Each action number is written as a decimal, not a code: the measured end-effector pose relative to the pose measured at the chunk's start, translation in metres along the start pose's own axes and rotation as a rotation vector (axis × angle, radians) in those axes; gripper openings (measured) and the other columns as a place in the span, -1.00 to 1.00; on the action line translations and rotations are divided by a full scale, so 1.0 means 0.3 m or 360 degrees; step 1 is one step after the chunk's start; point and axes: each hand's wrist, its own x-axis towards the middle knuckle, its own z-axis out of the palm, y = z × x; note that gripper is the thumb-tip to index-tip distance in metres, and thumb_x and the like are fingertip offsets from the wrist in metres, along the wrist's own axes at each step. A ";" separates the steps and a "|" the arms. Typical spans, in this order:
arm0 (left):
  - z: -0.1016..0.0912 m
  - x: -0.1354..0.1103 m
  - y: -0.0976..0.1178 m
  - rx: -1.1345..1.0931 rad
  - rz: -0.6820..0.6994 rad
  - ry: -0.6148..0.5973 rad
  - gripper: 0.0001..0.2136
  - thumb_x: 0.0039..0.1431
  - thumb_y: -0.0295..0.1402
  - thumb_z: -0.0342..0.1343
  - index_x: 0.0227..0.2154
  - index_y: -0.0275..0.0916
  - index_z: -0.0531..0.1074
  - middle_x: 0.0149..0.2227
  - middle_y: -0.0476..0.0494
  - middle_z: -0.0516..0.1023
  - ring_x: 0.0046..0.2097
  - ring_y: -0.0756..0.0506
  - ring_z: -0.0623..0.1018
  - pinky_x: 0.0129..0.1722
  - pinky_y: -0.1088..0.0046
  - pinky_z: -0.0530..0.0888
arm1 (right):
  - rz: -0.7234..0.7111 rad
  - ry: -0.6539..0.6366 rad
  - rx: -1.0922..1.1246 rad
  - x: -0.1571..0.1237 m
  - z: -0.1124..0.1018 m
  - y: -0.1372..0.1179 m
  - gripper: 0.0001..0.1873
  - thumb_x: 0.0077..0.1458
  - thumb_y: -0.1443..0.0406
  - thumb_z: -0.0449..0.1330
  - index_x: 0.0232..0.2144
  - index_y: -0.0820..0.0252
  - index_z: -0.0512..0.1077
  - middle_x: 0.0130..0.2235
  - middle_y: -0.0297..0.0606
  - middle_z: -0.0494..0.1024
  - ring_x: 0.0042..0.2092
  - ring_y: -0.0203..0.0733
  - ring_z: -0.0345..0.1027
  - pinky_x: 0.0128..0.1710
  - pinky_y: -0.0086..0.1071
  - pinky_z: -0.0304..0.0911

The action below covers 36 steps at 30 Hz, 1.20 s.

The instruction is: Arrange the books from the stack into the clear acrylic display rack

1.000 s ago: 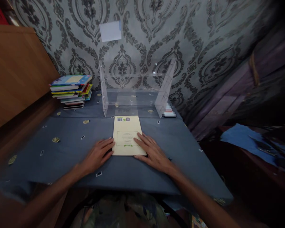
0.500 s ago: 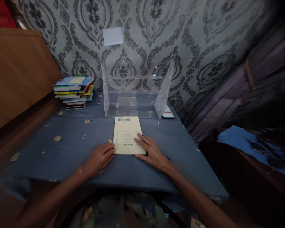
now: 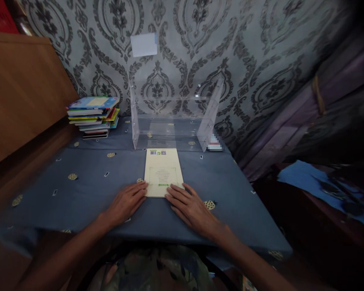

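Observation:
A cream-coloured book lies flat on the cloth, its face carrying a framed block of print, a small green label and codes along the far end. At its near left corner rests my left hand, fingers stretched out and the tips touching the edge. My right hand is laid over the near right corner, open, with fingers spread on the cover. Neither hand grips the book. Just beyond its far end stands a clear acrylic rack.
A stack of books stands at the back left of the blue patterned tablecloth. Beside the rack on the right is a blurred-out white item. A wooden cabinet borders the left; a purple curtain hangs at right.
My right hand has slid toward me and slightly left, from the book's right side to its near right corner. My left hand and the book have hardly moved.

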 end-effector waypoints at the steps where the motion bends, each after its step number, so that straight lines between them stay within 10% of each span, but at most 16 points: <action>1: -0.002 0.002 0.001 -0.0007 0.0001 0.0002 -0.79 0.39 -0.38 -0.04 -0.05 -0.25 0.46 0.07 -0.27 0.56 0.13 -0.15 0.53 0.11 0.17 0.54 | 0.0008 0.0015 -0.0012 -0.015 -0.002 0.006 -0.60 0.34 0.36 0.02 0.17 0.10 0.38 0.19 -0.15 0.45 0.27 -0.03 0.25 0.24 0.11 0.19; 21: -0.005 -0.022 0.013 0.0103 -0.0019 -0.0312 -0.44 0.40 -0.14 -0.06 0.37 -0.14 -0.01 0.34 -0.25 0.23 0.36 -0.19 0.22 0.26 0.09 0.32 | 0.0217 0.0032 -0.0035 -0.090 0.001 0.014 -0.45 0.32 0.27 0.07 0.31 0.12 0.16 0.30 -0.09 0.30 0.33 -0.01 0.13 0.25 0.04 0.22; 31: -0.044 -0.114 0.101 0.0158 0.0073 -0.0362 -0.31 0.26 0.03 0.07 0.33 -0.21 0.08 0.28 -0.35 0.32 0.31 -0.26 0.31 0.25 0.03 0.29 | 0.0076 0.0027 -0.0049 -0.201 -0.010 -0.081 -0.32 0.26 0.13 0.17 0.35 0.10 0.09 0.26 -0.05 0.35 0.29 0.08 0.21 0.22 0.14 0.20; 36: -0.062 -0.151 0.151 0.0223 0.0171 -0.0311 -0.42 0.27 -0.09 0.12 0.24 -0.31 0.23 0.20 -0.39 0.41 0.25 -0.27 0.38 0.25 0.02 0.28 | -0.0008 0.0232 -0.0053 -0.236 -0.003 -0.123 -0.50 0.29 0.36 0.10 0.25 0.08 0.27 0.12 -0.12 0.53 0.18 -0.04 0.36 0.14 -0.01 0.30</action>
